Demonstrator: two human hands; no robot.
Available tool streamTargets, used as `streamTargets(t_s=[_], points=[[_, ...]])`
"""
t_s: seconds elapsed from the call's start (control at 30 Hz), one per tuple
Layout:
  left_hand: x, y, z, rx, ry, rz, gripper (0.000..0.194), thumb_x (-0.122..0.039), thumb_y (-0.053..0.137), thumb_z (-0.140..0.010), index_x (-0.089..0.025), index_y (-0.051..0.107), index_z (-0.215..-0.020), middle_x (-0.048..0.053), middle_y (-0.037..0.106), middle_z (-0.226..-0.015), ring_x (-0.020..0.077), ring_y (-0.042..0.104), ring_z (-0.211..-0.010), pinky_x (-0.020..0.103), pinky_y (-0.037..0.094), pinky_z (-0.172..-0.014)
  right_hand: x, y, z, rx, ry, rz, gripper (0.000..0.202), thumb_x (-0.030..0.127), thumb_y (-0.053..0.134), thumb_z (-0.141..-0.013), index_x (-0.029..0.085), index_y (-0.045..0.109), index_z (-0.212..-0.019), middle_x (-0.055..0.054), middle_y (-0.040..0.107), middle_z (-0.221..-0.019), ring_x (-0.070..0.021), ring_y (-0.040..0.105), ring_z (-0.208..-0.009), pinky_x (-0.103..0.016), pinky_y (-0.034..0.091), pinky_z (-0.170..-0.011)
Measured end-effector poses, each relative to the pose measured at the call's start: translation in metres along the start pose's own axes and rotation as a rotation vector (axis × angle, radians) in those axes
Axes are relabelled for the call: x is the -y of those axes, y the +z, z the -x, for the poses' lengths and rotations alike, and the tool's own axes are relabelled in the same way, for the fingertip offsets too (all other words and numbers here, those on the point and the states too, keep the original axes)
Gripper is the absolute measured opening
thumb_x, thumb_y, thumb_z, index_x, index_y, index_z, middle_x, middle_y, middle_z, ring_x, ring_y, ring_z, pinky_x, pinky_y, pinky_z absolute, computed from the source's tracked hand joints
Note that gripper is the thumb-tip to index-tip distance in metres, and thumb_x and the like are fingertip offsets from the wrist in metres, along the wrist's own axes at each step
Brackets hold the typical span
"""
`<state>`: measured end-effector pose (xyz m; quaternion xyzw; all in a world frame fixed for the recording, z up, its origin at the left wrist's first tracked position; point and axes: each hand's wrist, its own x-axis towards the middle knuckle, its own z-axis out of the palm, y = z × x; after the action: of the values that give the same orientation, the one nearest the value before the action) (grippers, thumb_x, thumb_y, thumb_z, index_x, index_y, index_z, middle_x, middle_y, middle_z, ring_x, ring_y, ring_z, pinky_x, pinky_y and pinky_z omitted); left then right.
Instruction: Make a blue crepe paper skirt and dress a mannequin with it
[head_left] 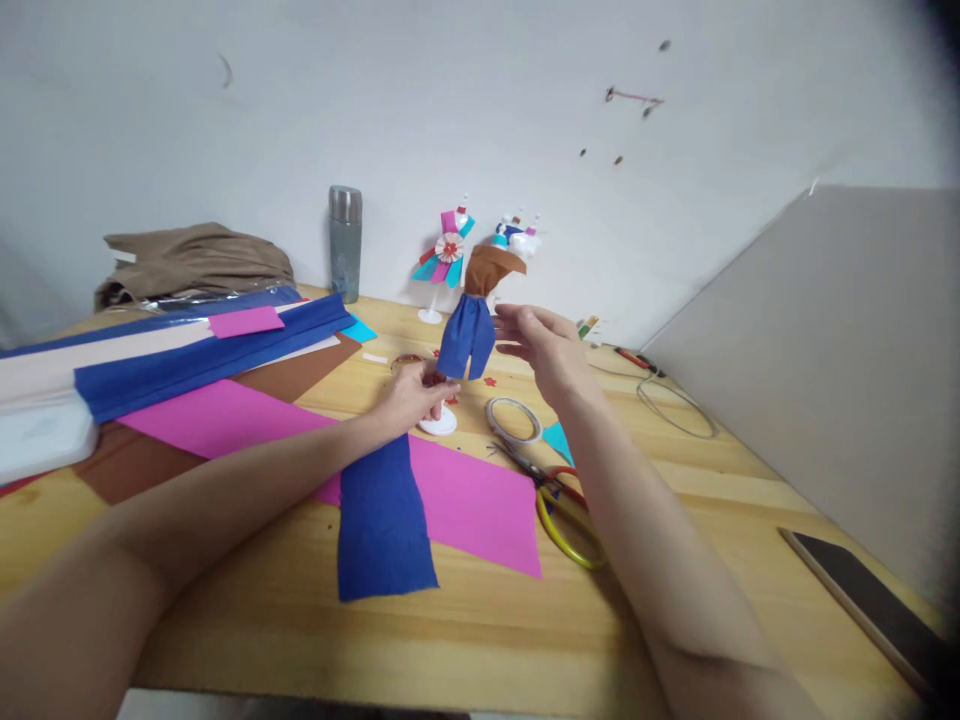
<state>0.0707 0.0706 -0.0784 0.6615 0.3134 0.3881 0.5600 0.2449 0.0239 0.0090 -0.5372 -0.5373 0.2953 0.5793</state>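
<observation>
A small dress form wears a brown top (pixel 489 270) and a blue pleated skirt (pixel 466 338); it tilts above its round white base (pixel 438 421). My left hand (pixel 420 392) closes its fingers round the stand just under the skirt. Beside the skirt's right side, my right hand (pixel 541 345) has its fingers apart and holds nothing. A blue paper piece (pixel 385 525) lies across a long pink sheet (pixel 480 500) in front of my left hand. Scissors with yellow and red handles (pixel 555 500) and a tape roll (pixel 514 420) lie below my right hand.
Two or more dressed forms, one with a rosette (pixel 449 248), stand by the wall near a bottle (pixel 345 245). Paper sheets (pixel 210 350) and brown cloth (pixel 195 262) lie at left. A phone (pixel 862 600) and a cable (pixel 679 405) are at right.
</observation>
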Motion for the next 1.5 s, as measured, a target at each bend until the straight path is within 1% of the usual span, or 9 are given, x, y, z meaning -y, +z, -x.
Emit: streamTargets(t_s=[0.2,0.4,0.67,0.8,0.87,1.0,1.23,1.4,1.5], points=[[0.003,-0.002,-0.004,-0.022,-0.003,-0.052,0.021,-0.022,0.069,-0.082,-0.016,0.057,-0.065,-0.006,0.05,-0.039,0.0081,0.044,-0.034,0.02,0.034,-0.039,0.003,-0.011,0.001,0.135,-0.016,0.014,0.043,0.042,0.083,-0.065,0.022,0.073,-0.102,-0.008,0.078,-0.109,-0.0259,0.072,-0.102,-0.04,0.056,-0.087],[0.011,-0.005,0.0,0.084,0.062,-0.119,0.015,-0.028,0.067,-0.083,-0.016,0.063,-0.074,-0.005,0.054,-0.045,0.0093,0.051,-0.041,0.02,0.038,-0.045,0.005,0.002,0.008,0.283,-0.128,0.007,0.052,0.059,0.081,-0.067,0.025,0.072,-0.106,-0.005,0.075,-0.117,-0.0297,0.066,-0.114,-0.045,0.053,-0.099],[-0.002,0.001,0.005,0.082,0.009,0.003,0.008,-0.019,0.068,-0.083,-0.014,0.062,-0.084,-0.005,0.056,-0.051,0.0084,0.054,-0.044,0.019,0.043,-0.046,0.008,0.012,0.011,0.121,-0.192,0.1,0.045,0.064,0.075,-0.07,0.024,0.066,-0.088,-0.006,0.071,-0.09,-0.0289,0.066,-0.093,-0.043,0.056,-0.079],[-0.001,0.002,0.005,-0.009,0.049,0.037,0.032,-0.02,0.068,-0.084,-0.011,0.066,-0.115,0.004,0.074,-0.089,0.0039,0.055,-0.045,0.018,0.043,-0.043,0.004,0.005,0.003,-0.115,-0.228,0.177,0.043,0.064,0.073,-0.069,0.025,0.056,-0.074,-0.005,0.064,-0.077,-0.0257,0.062,-0.082,-0.04,0.052,-0.071],[0.001,0.002,0.005,-0.057,0.073,0.06,0.041,-0.02,0.064,-0.088,-0.012,0.062,-0.128,0.011,0.072,-0.115,0.0022,0.057,-0.049,0.016,0.044,-0.044,-0.002,0.001,-0.003,-0.213,-0.23,0.233,0.045,0.066,0.07,-0.07,0.025,0.051,-0.07,-0.004,0.06,-0.073,-0.0247,0.06,-0.08,-0.038,0.05,-0.068],[0.002,0.0,0.005,-0.122,0.103,0.04,0.039,-0.021,0.053,-0.096,-0.009,0.059,-0.132,0.015,0.069,-0.125,0.0009,0.056,-0.05,0.015,0.044,-0.044,-0.015,-0.008,-0.014,-0.307,-0.258,0.331,0.044,0.066,0.065,-0.073,0.025,0.05,-0.072,-0.004,0.058,-0.074,-0.0249,0.058,-0.082,-0.037,0.047,-0.069],[0.0,0.001,0.004,-0.144,0.07,-0.029,0.035,-0.02,0.045,-0.1,-0.009,0.061,-0.13,0.013,0.07,-0.123,0.0002,0.053,-0.047,0.014,0.04,-0.041,-0.032,-0.014,-0.021,-0.278,-0.236,0.331,0.035,0.057,0.063,-0.078,0.024,0.059,-0.09,-0.009,0.069,-0.091,-0.0289,0.063,-0.094,-0.04,0.05,-0.082],[0.003,0.001,0.0,-0.134,0.041,-0.037,0.033,-0.021,0.046,-0.1,-0.01,0.062,-0.127,0.012,0.07,-0.121,0.0,0.054,-0.045,0.015,0.04,-0.04,-0.042,-0.006,-0.024,-0.205,-0.19,0.229,0.051,0.049,0.067,-0.074,0.025,0.058,-0.119,-0.009,0.072,-0.111,-0.0285,0.065,-0.101,-0.043,0.052,-0.088],[0.005,0.001,-0.001,-0.143,0.028,-0.048,0.034,-0.022,0.046,-0.1,-0.009,0.062,-0.127,0.013,0.07,-0.12,0.0001,0.053,-0.044,0.015,0.041,-0.04,-0.048,-0.001,-0.025,-0.17,-0.167,0.227,0.046,0.043,0.066,-0.072,0.023,0.06,-0.113,-0.008,0.072,-0.106,-0.0258,0.065,-0.097,-0.04,0.053,-0.086]])
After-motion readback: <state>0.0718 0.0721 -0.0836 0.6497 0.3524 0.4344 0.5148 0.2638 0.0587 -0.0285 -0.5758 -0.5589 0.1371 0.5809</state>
